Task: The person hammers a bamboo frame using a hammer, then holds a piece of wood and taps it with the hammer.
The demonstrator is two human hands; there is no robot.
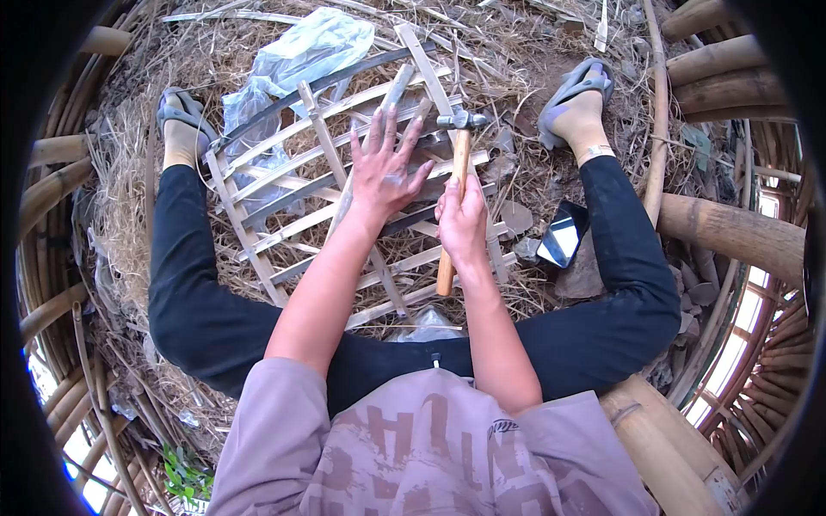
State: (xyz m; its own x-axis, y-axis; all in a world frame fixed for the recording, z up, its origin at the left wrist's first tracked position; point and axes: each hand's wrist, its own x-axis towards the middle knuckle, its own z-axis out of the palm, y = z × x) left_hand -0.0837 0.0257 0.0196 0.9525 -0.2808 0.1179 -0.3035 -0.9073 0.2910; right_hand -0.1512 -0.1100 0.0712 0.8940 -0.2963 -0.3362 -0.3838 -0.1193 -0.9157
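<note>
A lattice of thin split-bamboo strips [297, 227] lies on the straw between my spread legs. My left hand [383, 176] rests over its middle, fingers spread and palm down; what lies under the palm is hidden. My right hand [463, 219] is wrapped round the wooden handle of a hammer [460, 163]. The hammer's metal head points away from me, above the lattice's right side, and the handle's end sticks out below my fist. Whether the hammer touches the strips I cannot tell.
A crumpled clear plastic bag [314, 43] lies at the lattice's far left. Near my right knee, a dark phone [564, 234] rests on stones. Thick bamboo poles [731, 232] stand along the right, and more bamboo [56, 193] lines the left. Straw [129, 189] covers the ground.
</note>
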